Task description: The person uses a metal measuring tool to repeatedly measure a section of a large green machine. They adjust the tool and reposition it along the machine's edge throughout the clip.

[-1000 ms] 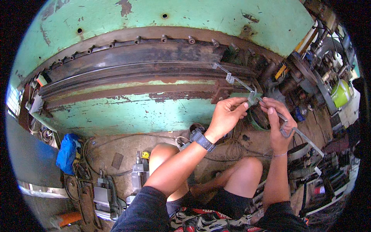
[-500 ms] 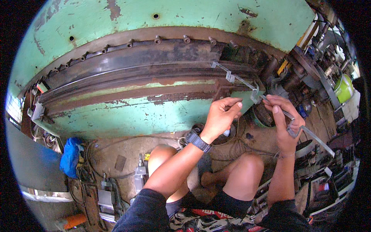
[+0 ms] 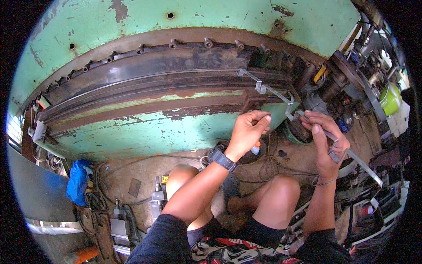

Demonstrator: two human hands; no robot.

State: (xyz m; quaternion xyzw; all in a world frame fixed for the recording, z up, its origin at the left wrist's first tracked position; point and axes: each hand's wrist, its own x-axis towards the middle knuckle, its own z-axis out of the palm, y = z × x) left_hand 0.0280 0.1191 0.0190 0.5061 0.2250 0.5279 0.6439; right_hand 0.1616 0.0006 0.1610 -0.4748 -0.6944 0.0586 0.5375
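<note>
A long, thin metal strip [image 3: 277, 94], bent into several steps, runs from the dark bed of a green machine to beyond my right hand. My right hand [image 3: 327, 138] is closed around its near part, thumb and fingers gripping it. The strip's bent free end [image 3: 371, 174] sticks out past the palm to the right. To the left, my left hand [image 3: 250, 132] is closed in a pinch, thumb against the fingers, apart from the strip and in front of the machine's green front [image 3: 184, 130]. Whether anything small sits in that pinch is hidden.
Bolts [image 3: 173, 43] line the machine's dark upper beam. A blue bundle [image 3: 79, 182] lies on the floor at left, near metal clamping tools [image 3: 119, 226]. Cables [image 3: 268, 165] coil beyond my knees. Stacked metal parts and a green container [image 3: 390, 99] stand at right.
The strip has turned slightly in my right hand, so its bends show differently and its free end sits a little lower. My left hand has shifted slightly left, still pinched.
</note>
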